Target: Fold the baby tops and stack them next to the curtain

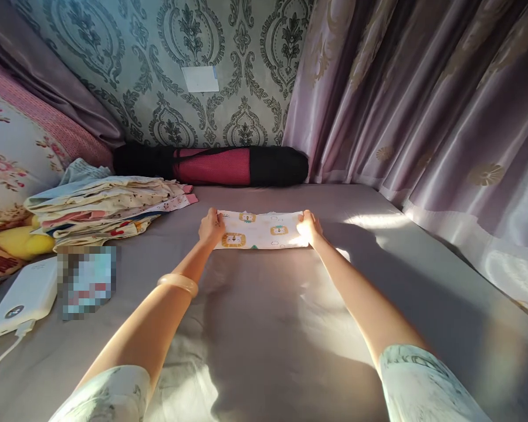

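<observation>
A white cloth (264, 231) printed with orange lion faces is stretched flat between my two hands, over the grey sheet (264, 316). My left hand (212, 227) grips its left end, with the fingers closed round the edge. At the right end my right hand (310, 228) holds the cloth the same way, in bright sunlight. A pale bangle (178, 283) circles my left forearm. To the left of my hands lies a pile of folded, patterned cloths (110, 202).
A black and red rolled bag (211, 166) lies along the patterned wall. At left are a white power bank (24, 296) with a cable, a blurred packet (90, 281), a yellow item (22, 241) and a floral cushion (13, 158). Purple curtains (405, 99) hang at right.
</observation>
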### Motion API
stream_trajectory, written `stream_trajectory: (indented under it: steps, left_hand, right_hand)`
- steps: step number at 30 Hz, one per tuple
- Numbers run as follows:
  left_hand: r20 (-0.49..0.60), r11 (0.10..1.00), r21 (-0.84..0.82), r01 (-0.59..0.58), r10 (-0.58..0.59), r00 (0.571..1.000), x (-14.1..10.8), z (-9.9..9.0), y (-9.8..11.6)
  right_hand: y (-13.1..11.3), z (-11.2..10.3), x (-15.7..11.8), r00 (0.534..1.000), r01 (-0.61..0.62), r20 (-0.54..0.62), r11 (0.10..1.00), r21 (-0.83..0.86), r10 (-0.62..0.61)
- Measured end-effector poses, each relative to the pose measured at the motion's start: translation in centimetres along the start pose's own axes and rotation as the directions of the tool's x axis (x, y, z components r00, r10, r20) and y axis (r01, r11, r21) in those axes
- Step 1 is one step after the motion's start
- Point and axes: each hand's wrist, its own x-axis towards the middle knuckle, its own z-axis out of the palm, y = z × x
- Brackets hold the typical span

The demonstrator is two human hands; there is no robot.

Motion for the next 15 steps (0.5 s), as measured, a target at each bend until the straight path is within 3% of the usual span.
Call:
stream_trajectory:
  steps: [3,15]
  left_hand:
    - [-0.003,1.000,0.021,-0.011,0.011,1.000,0.2,0.3,0.3]
    - [-0.002,0.990,0.144,-0.001,0.001,1.000,0.9,1.8,0.5]
  right_hand:
    - [-0.7,-0.1,-0.2,0.993,-0.116,0.004,0.993,0.032,0.116]
    - [-0.8,1.1,0.9,0.998,-0.061,-0.017,0.995,-0.085,0.060]
